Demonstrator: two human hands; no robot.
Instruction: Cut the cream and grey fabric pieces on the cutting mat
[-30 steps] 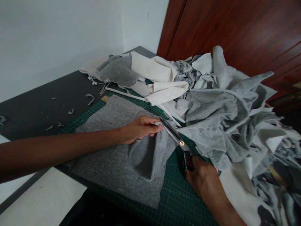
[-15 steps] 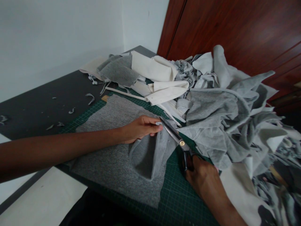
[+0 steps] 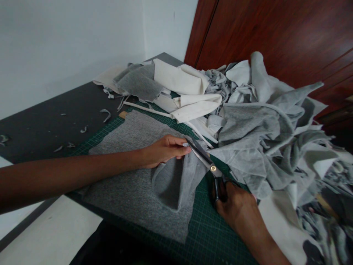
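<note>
Grey fabric (image 3: 132, 198) in one piece, cut seemingly unfinished: left hand (image 3: 165, 150) pinching its raised fold, right hand (image 3: 238, 208) curled round scissors (image 3: 213, 168), blades at the edge.

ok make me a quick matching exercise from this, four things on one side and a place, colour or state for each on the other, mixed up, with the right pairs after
1. scissors
2. cutting mat
3. left hand
4. wood panel

A. pinching grey cloth
B. reddish brown
C. held in the right hand
D. green with grid lines

Pairs: 1-C, 2-D, 3-A, 4-B
</note>
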